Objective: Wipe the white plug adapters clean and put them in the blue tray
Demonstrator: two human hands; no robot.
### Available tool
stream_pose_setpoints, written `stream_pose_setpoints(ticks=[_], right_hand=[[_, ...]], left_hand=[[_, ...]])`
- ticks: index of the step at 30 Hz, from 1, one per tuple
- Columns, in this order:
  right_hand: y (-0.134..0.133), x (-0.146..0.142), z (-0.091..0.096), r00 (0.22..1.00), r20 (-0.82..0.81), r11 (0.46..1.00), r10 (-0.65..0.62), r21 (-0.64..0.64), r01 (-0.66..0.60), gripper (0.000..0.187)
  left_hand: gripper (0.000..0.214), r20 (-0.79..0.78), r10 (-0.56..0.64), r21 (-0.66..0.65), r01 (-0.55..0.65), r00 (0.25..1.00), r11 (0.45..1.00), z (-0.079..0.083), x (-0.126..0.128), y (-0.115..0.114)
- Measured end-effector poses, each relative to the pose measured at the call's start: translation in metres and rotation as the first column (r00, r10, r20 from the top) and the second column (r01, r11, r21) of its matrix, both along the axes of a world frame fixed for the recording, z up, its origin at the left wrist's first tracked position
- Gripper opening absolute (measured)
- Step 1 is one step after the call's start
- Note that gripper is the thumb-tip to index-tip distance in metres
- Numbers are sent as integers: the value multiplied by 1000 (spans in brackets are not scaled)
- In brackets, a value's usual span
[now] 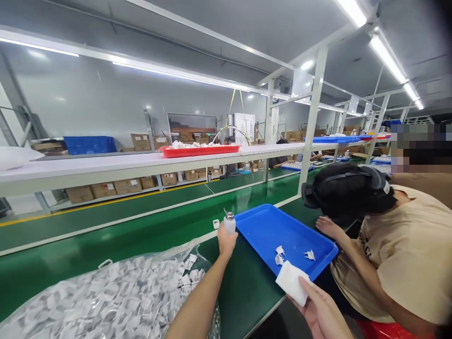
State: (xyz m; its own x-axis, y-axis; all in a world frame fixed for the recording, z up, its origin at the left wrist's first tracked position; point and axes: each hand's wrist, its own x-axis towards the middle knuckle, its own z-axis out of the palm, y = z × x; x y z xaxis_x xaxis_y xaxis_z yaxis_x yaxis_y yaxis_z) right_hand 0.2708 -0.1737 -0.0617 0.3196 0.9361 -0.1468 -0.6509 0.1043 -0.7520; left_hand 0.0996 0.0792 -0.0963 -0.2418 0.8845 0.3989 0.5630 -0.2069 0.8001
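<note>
My left hand (226,241) is wrapped round a small white bottle (230,223) with a metal top, at the left corner of the blue tray (263,226). In my right hand (314,296) is a folded white cloth (292,282), pinched between thumb and fingers over the tray's near edge. Several small white plastic parts lie in the tray, among them one part (310,255) to the right and another (279,250) just beyond the cloth. A large clear bag (106,296) full of similar white parts lies to the left of my left forearm.
A co-worker in a beige shirt (416,245) and black cap (349,188) leans in on the right, one hand (330,227) by the tray. A white part (216,224) lies on the green bench. Above runs a shelf with a red tray (201,150); a white post (312,122) stands behind.
</note>
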Motion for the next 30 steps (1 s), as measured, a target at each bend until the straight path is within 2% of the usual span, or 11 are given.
stream_pose_setpoints(ticks=[2,5,8,11,15,21,25,30], right_hand=[[9,-1,1,1000,2,1000,-9,22,9,41],[37,-4,-1,1000,-15,999,8,49,-8,31],[74,-12,-4,997,-56,998,46,46,-43,22],[107,-24,-3,991,-101,996,89,30,-86,27],[123,-42,3,978,-132,986,162,46,-158,30],[122,-60,5,959,-165,973,231,49,-226,31],[123,-64,6,950,-194,969,245,51,-240,32],[123,-65,11,947,-214,971,241,55,-234,33]], left_hand=[[35,-125,-118,48,125,985,991,10,-5,-1],[37,-349,-259,100,311,901,945,33,-14,-9],[37,-567,-342,89,468,749,879,60,-25,-20],[36,-741,-358,46,575,568,817,83,-37,-32],[45,-878,-279,10,596,390,803,101,-53,-41],[84,-968,-168,-31,569,189,822,120,-68,-49],[87,-991,-109,-45,569,79,821,134,-69,-55],[85,-999,-38,-38,564,-13,825,144,-68,-60]])
